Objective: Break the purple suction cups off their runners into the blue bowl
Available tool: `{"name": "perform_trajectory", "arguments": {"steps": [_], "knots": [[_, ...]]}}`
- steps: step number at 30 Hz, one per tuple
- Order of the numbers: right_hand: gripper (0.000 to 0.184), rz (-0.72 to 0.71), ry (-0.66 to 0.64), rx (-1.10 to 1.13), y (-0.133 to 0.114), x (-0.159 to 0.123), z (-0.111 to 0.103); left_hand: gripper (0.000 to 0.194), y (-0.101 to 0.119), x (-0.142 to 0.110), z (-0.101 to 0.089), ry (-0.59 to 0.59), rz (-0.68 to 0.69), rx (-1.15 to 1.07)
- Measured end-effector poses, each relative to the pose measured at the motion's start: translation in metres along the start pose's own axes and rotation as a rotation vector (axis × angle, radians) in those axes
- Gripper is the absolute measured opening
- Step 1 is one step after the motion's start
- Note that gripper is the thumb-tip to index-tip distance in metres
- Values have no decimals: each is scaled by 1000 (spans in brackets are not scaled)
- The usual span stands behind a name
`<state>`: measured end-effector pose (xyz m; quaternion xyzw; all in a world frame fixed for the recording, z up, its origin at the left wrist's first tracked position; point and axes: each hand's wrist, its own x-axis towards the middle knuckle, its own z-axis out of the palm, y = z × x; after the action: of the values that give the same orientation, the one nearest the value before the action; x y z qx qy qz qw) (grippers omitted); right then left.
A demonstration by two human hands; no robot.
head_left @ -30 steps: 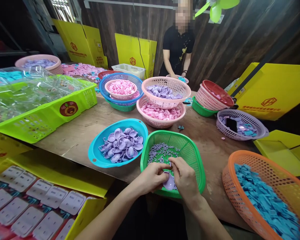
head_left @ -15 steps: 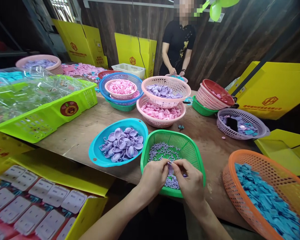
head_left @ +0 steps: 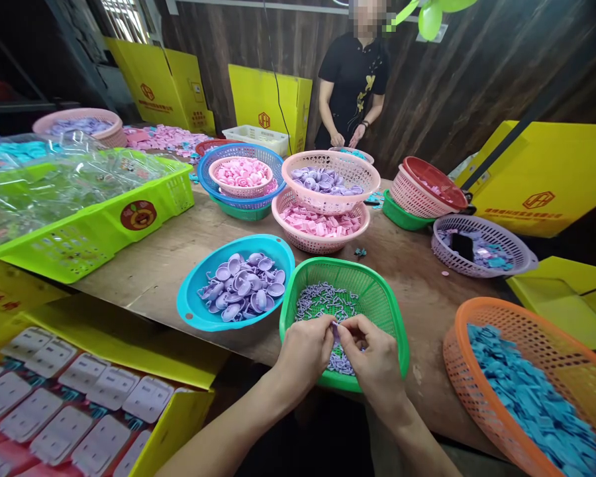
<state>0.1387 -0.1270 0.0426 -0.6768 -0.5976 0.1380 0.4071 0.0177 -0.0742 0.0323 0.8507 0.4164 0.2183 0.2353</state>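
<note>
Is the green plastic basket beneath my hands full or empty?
That green basket is partly filled: small purple hooked pieces lie inside, its bottom showing between them.

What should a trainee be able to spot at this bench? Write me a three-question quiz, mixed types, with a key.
1. True or false: the right hand is inside the orange basket.
2. Multiple choice: what colour are the flat pieces in the orange basket? A) pink B) yellow C) blue
3. Short answer: what stands just left of the green basket, as pictured?

Key:
1. False; it and the left hand pinch a purple piece over the green basket.
2. C
3. A turquoise bowl of shallow purple parts.
</note>
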Motion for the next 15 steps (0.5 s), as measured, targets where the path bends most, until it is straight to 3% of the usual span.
{"name": "perform_trajectory", "arguments": {"steps": [4,9,12,15], "knots": [[18,-57,9,-69,-1,2,4,26,-2,-3,5,29,24,169],[17,-61,-9,-98,-5,2,9,26,-3,-4,16,56,68,182],[15,-99,-171,-78,4,16,-3,27,-10,2,14,41,77,143],[12,-129,-401,-209,40,55,-41,26,-34,20,-9,91,-4,130]]}}
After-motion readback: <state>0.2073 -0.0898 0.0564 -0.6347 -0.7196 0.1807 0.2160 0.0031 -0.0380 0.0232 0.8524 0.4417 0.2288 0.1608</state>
